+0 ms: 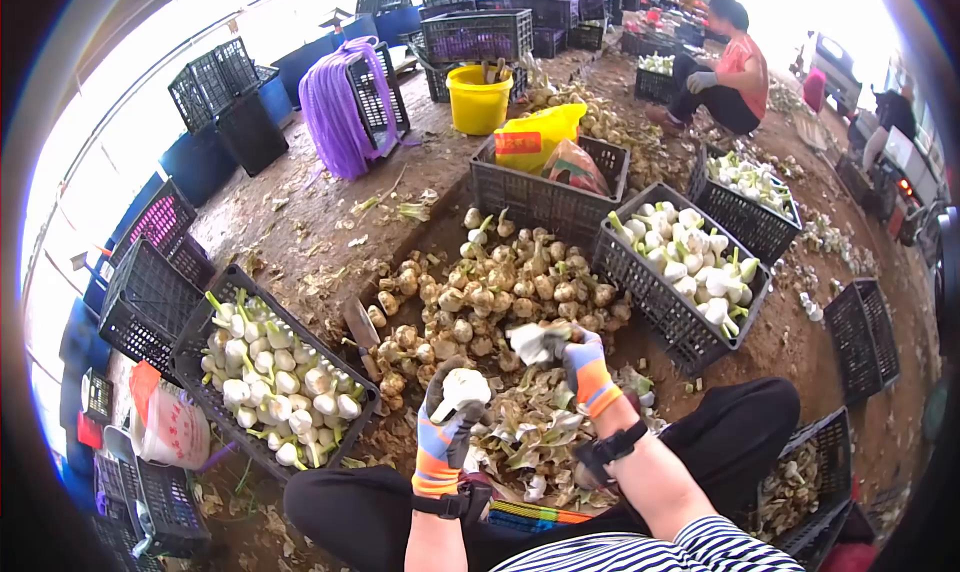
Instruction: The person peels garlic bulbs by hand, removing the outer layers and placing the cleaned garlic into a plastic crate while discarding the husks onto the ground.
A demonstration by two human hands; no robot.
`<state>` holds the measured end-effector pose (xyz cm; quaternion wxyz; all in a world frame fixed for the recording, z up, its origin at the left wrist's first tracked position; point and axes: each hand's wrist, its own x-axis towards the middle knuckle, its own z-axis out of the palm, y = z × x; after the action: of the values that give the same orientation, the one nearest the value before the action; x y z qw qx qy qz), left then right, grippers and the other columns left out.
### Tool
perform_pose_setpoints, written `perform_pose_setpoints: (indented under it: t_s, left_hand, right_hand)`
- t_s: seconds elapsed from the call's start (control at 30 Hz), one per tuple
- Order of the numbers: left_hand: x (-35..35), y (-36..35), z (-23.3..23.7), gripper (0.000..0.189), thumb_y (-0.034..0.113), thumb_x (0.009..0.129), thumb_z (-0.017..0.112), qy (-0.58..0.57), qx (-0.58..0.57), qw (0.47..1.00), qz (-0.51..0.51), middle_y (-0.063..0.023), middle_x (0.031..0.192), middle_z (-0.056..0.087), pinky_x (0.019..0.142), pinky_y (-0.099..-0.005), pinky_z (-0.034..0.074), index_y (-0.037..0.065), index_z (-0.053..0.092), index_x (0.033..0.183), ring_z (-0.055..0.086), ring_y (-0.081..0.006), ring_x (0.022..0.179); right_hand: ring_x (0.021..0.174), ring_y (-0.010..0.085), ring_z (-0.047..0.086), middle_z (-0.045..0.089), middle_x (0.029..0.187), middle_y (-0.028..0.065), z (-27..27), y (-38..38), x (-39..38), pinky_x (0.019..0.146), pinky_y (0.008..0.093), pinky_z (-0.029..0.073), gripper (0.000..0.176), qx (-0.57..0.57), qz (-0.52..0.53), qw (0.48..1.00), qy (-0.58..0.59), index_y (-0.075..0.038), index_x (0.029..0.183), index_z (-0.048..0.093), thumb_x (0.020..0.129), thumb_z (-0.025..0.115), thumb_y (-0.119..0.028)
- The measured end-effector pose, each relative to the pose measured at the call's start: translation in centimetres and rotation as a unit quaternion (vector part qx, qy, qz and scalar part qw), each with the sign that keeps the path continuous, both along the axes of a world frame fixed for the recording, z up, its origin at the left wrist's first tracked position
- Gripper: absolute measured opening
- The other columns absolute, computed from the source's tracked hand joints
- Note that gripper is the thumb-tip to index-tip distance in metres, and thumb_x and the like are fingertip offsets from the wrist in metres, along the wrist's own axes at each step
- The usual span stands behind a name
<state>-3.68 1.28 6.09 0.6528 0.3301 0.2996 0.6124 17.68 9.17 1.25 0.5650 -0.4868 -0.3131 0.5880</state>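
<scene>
My left hand point(447, 422), in a striped work glove, is closed around a white peeled garlic bulb point(464, 388). To its right, my gloved right hand point(575, 352) pinches some pale skin or peel point(535, 343), blurred by motion. The two hands are apart. Beyond them lies a heap of brownish unpeeled garlic bulbs point(500, 287), and loose peelings point(530, 422) cover the ground between my legs. A black crate point(372, 397) of white garlic bulbs stands at the left; another black crate point(655, 317) of white bulbs stands at the right.
A crate point(530, 204) holding a yellow bag point(535, 137) stands beyond the heap, near a yellow bucket point(477, 100). Purple netting point(335, 107) hangs at upper left. A person point(735, 72) squats at upper right. A white bucket point(175, 427) stands at far left.
</scene>
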Motion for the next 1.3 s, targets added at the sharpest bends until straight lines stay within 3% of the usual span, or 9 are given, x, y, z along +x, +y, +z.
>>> perform_pose_setpoints:
  t_s: [0.03,0.1,0.17,0.23,0.47,0.67,0.93,1.0,1.3]
  left_hand:
    - [-0.3,0.1,-0.2,0.071,-0.007,0.073,0.069,-0.001,0.006,1.000,-0.006,-0.0111,0.114,0.057,0.070,-0.0295,0.055,0.003,0.038,0.135,0.060,-0.0187,0.095]
    - [-0.2,0.5,-1.7,0.073,-0.007,0.073,0.070,0.028,0.022,0.999,0.000,-0.0105,0.116,0.055,0.075,-0.0291,0.054,0.003,0.036,0.137,0.059,-0.0183,0.098]
    - [0.3,0.5,-2.3,0.075,-0.006,0.072,0.070,0.054,0.034,0.998,0.001,-0.0100,0.119,0.054,0.079,-0.0287,0.052,0.003,0.033,0.138,0.058,-0.0179,0.101]
    - [0.9,0.4,-2.0,0.078,-0.004,0.071,0.071,0.096,0.050,0.994,-0.026,-0.0097,0.126,0.050,0.090,-0.0286,0.047,0.002,0.032,0.138,0.053,-0.0183,0.110]
    - [0.7,0.0,-1.0,0.082,-0.004,0.069,0.070,0.170,0.070,0.983,-0.022,-0.0102,0.134,0.042,0.096,-0.0303,0.043,0.001,0.030,0.139,0.048,-0.0186,0.117]
    - [0.2,0.3,-2.2,0.081,-0.003,0.068,0.072,0.192,0.090,0.976,-0.049,-0.0091,0.130,0.045,0.095,-0.0302,0.044,0.002,0.032,0.138,0.049,-0.0176,0.114]
    - [1.4,0.7,-2.9,0.058,-0.002,0.083,0.060,0.004,0.002,0.994,0.105,-0.0123,0.124,0.052,0.092,-0.0327,0.048,0.003,0.037,0.137,0.054,-0.0202,0.110]
    - [2.1,1.0,-3.8,0.040,0.015,0.091,0.059,0.042,-0.072,0.971,0.225,-0.0124,0.117,0.058,0.089,-0.0328,0.048,-0.001,0.049,0.126,0.057,-0.0211,0.107]
    - [1.0,2.5,-5.6,0.036,0.017,0.092,0.059,-0.063,-0.074,0.985,0.143,-0.0102,0.121,0.057,0.093,-0.0334,0.046,-0.002,0.055,0.121,0.057,-0.0202,0.106]
  right_hand:
    - [0.086,0.0216,0.065,0.067,0.096,0.0098,0.5,0.0,0.3,0.080,0.0289,0.051,0.031,0.060,0.113,0.973,-0.194,-0.001,0.107,0.063,0.079,0.070,-0.011]
    - [0.098,0.0321,0.061,0.058,0.117,0.0200,2.0,-2.0,-0.9,0.082,0.0344,0.050,0.045,0.183,0.128,0.787,-0.574,-0.003,0.117,0.059,0.077,0.072,-0.019]
    - [0.101,0.0334,0.058,0.058,0.110,0.0179,5.8,-3.1,-2.2,0.085,0.0368,0.048,0.048,0.235,0.204,0.857,-0.411,-0.007,0.116,0.061,0.074,0.073,-0.025]
    - [0.094,0.0333,0.060,0.061,0.098,0.0147,8.5,-3.5,-3.2,0.082,0.0370,0.048,0.041,0.257,0.291,0.838,-0.384,-0.006,0.110,0.064,0.075,0.072,-0.027]
    - [0.084,0.0350,0.063,0.065,0.085,0.0195,10.3,-2.2,-3.8,0.075,0.0376,0.050,0.026,0.213,0.347,0.766,-0.498,-0.003,0.091,0.067,0.068,0.060,-0.014]
    - [0.085,0.0327,0.062,0.061,0.090,0.0149,11.7,-2.9,-5.5,0.074,0.0387,0.049,0.027,0.205,0.363,0.627,-0.658,-0.005,0.089,0.062,0.063,0.064,-0.009]
    - [0.085,0.0365,0.059,0.058,0.083,0.0172,6.7,-3.0,-6.2,0.071,0.0393,0.047,0.021,0.222,0.176,0.858,-0.428,-0.001,0.083,0.058,0.069,0.066,-0.014]
    - [0.085,0.0364,0.058,0.058,0.086,0.0169,5.9,-3.8,-6.9,0.072,0.0399,0.048,0.022,0.220,0.194,0.858,-0.421,-0.002,0.085,0.058,0.069,0.065,-0.014]
    - [0.087,0.0368,0.059,0.061,0.093,0.0173,-1.6,0.4,-6.6,0.076,0.0403,0.048,0.030,0.154,0.098,0.850,-0.494,-0.003,0.093,0.060,0.066,0.065,-0.015]
